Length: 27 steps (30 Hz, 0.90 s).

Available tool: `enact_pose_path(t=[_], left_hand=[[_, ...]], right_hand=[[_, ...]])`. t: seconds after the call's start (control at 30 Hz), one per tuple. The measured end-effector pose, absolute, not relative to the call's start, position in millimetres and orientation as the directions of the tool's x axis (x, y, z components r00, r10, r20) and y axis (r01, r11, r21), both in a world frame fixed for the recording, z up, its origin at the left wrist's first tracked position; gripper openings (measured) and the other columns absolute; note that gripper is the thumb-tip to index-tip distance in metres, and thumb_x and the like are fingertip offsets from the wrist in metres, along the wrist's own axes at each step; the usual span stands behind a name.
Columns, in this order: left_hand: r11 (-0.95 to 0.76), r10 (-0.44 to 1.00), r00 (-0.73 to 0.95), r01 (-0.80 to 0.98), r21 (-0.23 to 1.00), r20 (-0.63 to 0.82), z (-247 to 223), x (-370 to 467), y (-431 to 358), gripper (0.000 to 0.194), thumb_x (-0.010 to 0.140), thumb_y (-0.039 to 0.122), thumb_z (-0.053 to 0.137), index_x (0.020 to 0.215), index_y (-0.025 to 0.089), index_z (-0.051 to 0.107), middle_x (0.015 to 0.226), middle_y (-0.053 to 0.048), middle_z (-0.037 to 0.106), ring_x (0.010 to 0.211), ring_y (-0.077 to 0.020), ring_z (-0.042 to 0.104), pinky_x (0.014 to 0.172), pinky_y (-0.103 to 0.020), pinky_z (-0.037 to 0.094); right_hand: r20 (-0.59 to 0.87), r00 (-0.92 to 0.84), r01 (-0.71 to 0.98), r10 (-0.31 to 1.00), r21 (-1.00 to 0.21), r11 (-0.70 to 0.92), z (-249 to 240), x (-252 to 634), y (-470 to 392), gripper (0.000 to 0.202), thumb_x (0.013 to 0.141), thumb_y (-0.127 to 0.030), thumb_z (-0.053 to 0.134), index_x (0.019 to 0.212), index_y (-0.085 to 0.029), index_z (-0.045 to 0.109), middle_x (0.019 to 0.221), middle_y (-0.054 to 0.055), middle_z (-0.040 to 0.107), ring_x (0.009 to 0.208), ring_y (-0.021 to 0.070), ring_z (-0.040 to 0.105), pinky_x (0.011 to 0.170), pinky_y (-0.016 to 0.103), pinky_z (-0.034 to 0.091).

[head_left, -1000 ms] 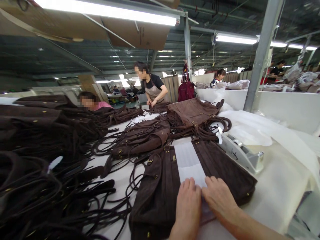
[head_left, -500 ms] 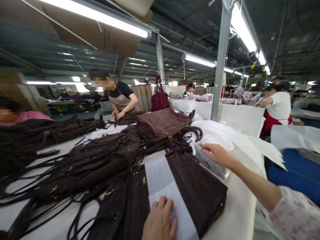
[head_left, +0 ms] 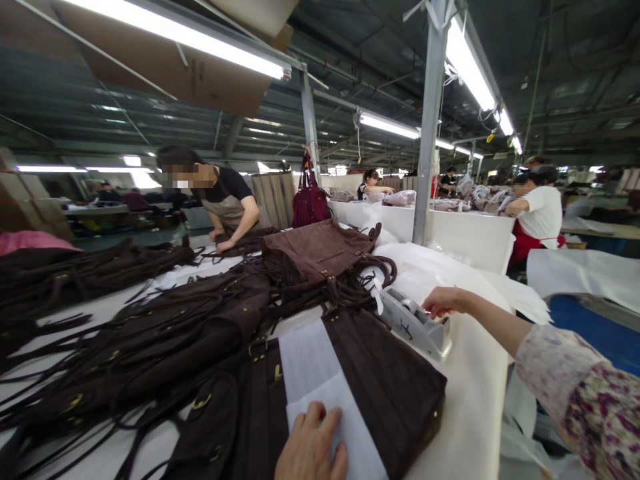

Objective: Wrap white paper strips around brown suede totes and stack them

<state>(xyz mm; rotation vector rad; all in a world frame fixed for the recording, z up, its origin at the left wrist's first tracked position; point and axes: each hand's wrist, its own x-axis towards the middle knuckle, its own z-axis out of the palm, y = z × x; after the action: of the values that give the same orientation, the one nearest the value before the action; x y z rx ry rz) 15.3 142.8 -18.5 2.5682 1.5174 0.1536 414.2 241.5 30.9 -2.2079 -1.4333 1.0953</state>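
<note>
My left hand (head_left: 311, 445) lies with fingers apart on a white foam sheet (head_left: 320, 373), which runs as a band across a dark brown bag (head_left: 395, 380). Beyond the bag's far right side stands a grey tape dispenser (head_left: 417, 327) with a dark mark on its side. My right hand (head_left: 444, 302) is over the dispenser, thumb and fingers pinched together at the tape; the clear strip itself barely shows. Brass fittings and a side pocket (head_left: 210, 413) show on the bag left of the sheet.
More brown bags (head_left: 165, 333) with long straps cover the table to the left, and another bag (head_left: 320, 247) lies behind. White sheets (head_left: 465, 273) are stacked at right, near a metal post (head_left: 427, 133). A co-worker (head_left: 215, 200) handles a bag across the table.
My right hand has come down and its fingers have closed at the tape dispenser. My left hand stays on the foam sheet. The view has shifted slightly to the right.
</note>
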Motion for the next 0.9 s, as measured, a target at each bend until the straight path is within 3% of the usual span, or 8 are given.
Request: enact_pose_path(t=[0.23,0.4,0.5,0.57,0.63,0.77,0.83,0.9], left_hand=[[-0.482,0.876,0.480,0.863,0.155,0.050,-17,20,142,0.038,0.083,0.019,0.041,0.117,0.022,0.057,0.117,-0.008,0.053,0.107,-0.0214,0.052,0.096,-0.036,0.040],[-0.486,0.874,0.481,0.867,0.113,0.074,-15,26,139,0.038,0.082,0.017,0.040,0.115,0.020,0.058,0.113,-0.008,0.053,0.105,-0.0226,0.051,0.096,-0.039,0.039],[-0.468,0.884,0.460,0.876,0.116,0.086,-15,28,132,0.036,0.082,0.017,0.040,0.114,0.021,0.058,0.113,-0.009,0.052,0.104,-0.0228,0.050,0.095,-0.038,0.039],[-0.457,0.889,0.449,0.880,0.130,0.086,-16,28,126,0.034,0.082,0.017,0.042,0.111,0.021,0.058,0.114,-0.009,0.052,0.105,-0.0232,0.049,0.095,-0.038,0.039],[-0.456,0.890,0.448,0.879,0.142,0.087,-18,29,123,0.030,0.081,0.018,0.044,0.107,0.021,0.058,0.115,-0.009,0.051,0.106,-0.0239,0.047,0.095,-0.038,0.039],[-0.456,0.890,0.446,0.878,0.149,0.097,-21,29,121,0.021,0.080,0.020,0.045,0.097,0.022,0.058,0.109,-0.007,0.051,0.102,-0.0238,0.047,0.093,-0.037,0.040],[-0.458,0.888,0.445,0.876,0.152,0.113,-23,29,121,0.022,0.081,0.020,0.045,0.098,0.023,0.057,0.107,-0.007,0.051,0.100,-0.0233,0.047,0.092,-0.036,0.040],[-0.470,0.882,0.454,0.867,0.164,0.127,-24,28,120,0.023,0.082,0.020,0.044,0.101,0.023,0.057,0.106,-0.007,0.051,0.099,-0.0230,0.047,0.090,-0.036,0.041]], right_hand=[[-0.323,0.228,0.656,0.918,-0.646,-0.390,47,435,203,0.011,0.062,-0.017,0.060,0.052,-0.013,0.061,0.041,-0.004,0.043,0.040,0.0058,0.032,0.038,0.020,0.016],[-0.338,0.244,0.605,0.909,-0.680,-0.415,10,444,145,0.015,0.066,-0.023,0.056,0.056,-0.014,0.061,0.052,0.000,0.054,0.045,0.0066,0.035,0.040,0.019,0.018],[-0.415,0.224,0.613,0.882,-0.643,-0.459,-17,433,114,0.016,0.062,-0.021,0.057,0.047,-0.014,0.057,0.044,0.001,0.050,0.039,0.0065,0.030,0.038,0.021,0.016],[-0.487,0.141,0.594,0.862,-0.655,-0.467,-18,417,96,0.018,0.063,-0.024,0.057,0.048,-0.014,0.058,0.041,0.000,0.047,0.037,0.0062,0.026,0.038,0.021,0.015],[-0.543,-0.061,0.488,0.838,-0.748,-0.449,-2,390,83,0.017,0.068,-0.029,0.059,0.060,-0.015,0.063,0.050,0.001,0.056,0.039,0.0056,0.029,0.039,0.019,0.018],[-0.478,-0.475,0.207,0.739,-0.877,-0.435,44,305,90,0.020,0.075,-0.032,0.068,0.074,-0.013,0.064,0.062,0.003,0.063,0.041,0.0030,0.031,0.041,0.017,0.023],[-0.501,-0.535,0.135,0.680,-0.846,-0.516,49,260,115,0.019,0.073,-0.030,0.071,0.077,-0.013,0.062,0.067,0.002,0.063,0.041,0.0018,0.030,0.040,0.015,0.022],[-0.560,-0.462,0.129,0.688,-0.810,-0.573,38,226,148,0.019,0.072,-0.025,0.073,0.076,-0.013,0.059,0.073,0.003,0.064,0.042,0.0012,0.031,0.038,0.013,0.020]])
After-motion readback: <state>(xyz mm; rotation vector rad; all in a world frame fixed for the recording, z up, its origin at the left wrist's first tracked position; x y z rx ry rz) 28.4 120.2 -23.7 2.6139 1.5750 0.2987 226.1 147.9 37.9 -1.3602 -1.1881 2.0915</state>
